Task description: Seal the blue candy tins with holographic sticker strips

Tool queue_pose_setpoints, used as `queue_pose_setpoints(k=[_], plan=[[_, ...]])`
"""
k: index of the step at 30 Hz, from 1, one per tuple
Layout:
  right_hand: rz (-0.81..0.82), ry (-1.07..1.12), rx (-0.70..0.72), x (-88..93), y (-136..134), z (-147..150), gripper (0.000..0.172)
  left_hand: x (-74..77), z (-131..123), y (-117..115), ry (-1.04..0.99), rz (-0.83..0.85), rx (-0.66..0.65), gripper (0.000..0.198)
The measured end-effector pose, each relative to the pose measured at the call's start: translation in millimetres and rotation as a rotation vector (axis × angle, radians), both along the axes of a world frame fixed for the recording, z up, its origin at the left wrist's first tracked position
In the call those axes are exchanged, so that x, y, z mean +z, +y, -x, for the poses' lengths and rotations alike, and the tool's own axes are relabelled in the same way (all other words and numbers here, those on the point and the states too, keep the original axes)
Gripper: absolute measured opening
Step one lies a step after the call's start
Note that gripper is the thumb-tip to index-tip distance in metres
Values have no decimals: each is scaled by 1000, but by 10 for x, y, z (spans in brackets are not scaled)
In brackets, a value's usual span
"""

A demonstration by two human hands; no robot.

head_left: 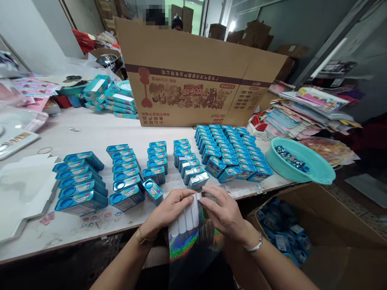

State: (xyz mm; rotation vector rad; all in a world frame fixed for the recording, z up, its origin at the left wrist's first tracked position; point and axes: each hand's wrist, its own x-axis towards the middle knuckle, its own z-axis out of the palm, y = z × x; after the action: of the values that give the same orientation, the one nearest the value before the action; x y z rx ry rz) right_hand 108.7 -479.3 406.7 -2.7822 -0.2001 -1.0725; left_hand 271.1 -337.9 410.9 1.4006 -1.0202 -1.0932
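Note:
A shiny, rainbow-glinting sheet [184, 249] with white strips across its upper part hangs over the table's front edge. At its upper left my left hand [172, 209] grips it, thumb on top. My right hand [225, 213] is at the upper right corner of the same sheet, fingertips bent against a white strip; its thumb is partly hidden. Just beyond my hands stands a blue tin [198, 180] with a pale label on its upper face, at the front of a row. Another blue tin [152, 191] stands slightly apart, left of my left hand.
Several columns of blue tins [81, 199] cover the white table [90, 131], packed densest at the right [232, 153]. Behind them rises a large carton [193, 56]. A turquoise basin [320, 171] holds small shiny pieces. An open box [341, 241] below right contains blue tins.

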Motion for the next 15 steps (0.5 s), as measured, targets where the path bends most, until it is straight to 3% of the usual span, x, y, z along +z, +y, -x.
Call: queue_pose_setpoints(k=[10,15], plan=[[80,-38,35,51,50,7,31,24,-47,37,-2,4,47,34],[89,23,22,85,30,-83,20,13,-123,36,-122,29,-3,34]])
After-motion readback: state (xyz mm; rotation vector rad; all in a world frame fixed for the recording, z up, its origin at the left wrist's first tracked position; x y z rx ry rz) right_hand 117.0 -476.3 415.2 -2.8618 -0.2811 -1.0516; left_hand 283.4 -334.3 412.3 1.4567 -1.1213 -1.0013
